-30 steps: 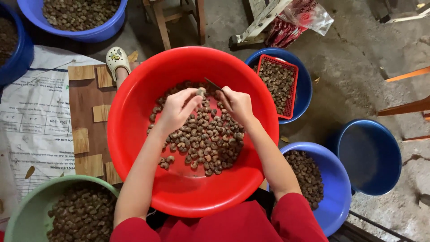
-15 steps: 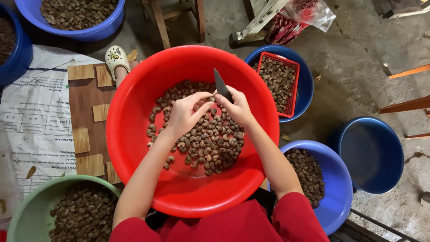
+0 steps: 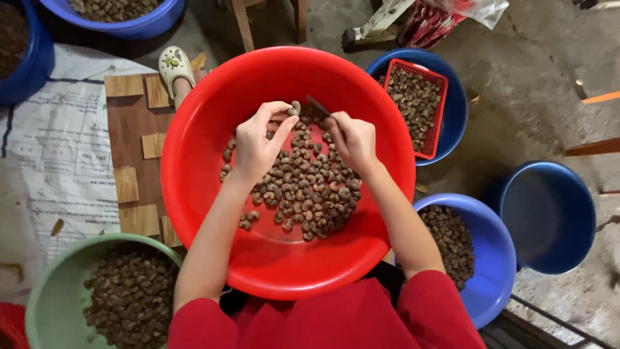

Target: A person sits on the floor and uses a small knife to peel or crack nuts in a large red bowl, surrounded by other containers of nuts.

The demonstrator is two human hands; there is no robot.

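Observation:
A big red basin [image 3: 194,194] sits in front of me with a heap of brown cashew nuts [image 3: 303,194] in its middle. My left hand [image 3: 255,142] pinches one nut [image 3: 295,107] between thumb and fingers above the heap. My right hand [image 3: 354,139] grips a small dark knife [image 3: 318,106], its blade pointing toward that nut. Both hands hover close together over the far side of the heap. My red sleeves show at the bottom.
Blue basins of nuts stand at right [image 3: 491,258] and far left [image 3: 116,19]; another blue basin holds a red basket [image 3: 420,110]. An empty blue basin [image 3: 549,216] is at far right. A green basin [image 3: 58,291] of nuts sits lower left. A white clog [image 3: 174,64] rests beyond.
The knife blade has tipped from upright down toward the nut. My left hand has lifted a nut higher, and the view has shifted slightly downward and left.

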